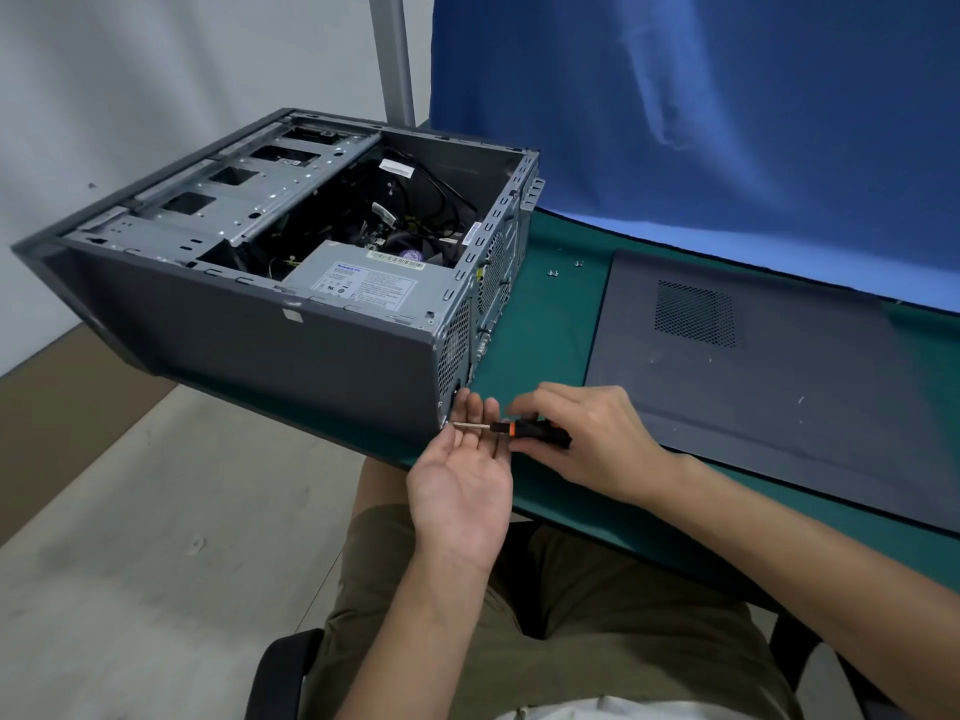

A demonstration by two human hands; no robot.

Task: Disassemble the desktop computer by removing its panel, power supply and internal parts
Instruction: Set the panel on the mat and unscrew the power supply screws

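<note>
I judge power supply [363, 283] unscrewing: right hand [587, 439] grasps screwdriver [519, 431] at case [311, 356] rear corner; left hand [462, 480] beneath, fingers [475, 413] released. Next: catch screw.

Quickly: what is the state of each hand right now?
Left hand: open, palm up, under the screwdriver shaft.
Right hand: closed around the screwdriver handle.

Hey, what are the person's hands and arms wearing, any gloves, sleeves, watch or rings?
Nothing. The left hand and right hand are bare: no gloves, no rings or watch showing. The left forearm and right forearm are bare too, no sleeve in view. Below them, olive shorts.
</note>
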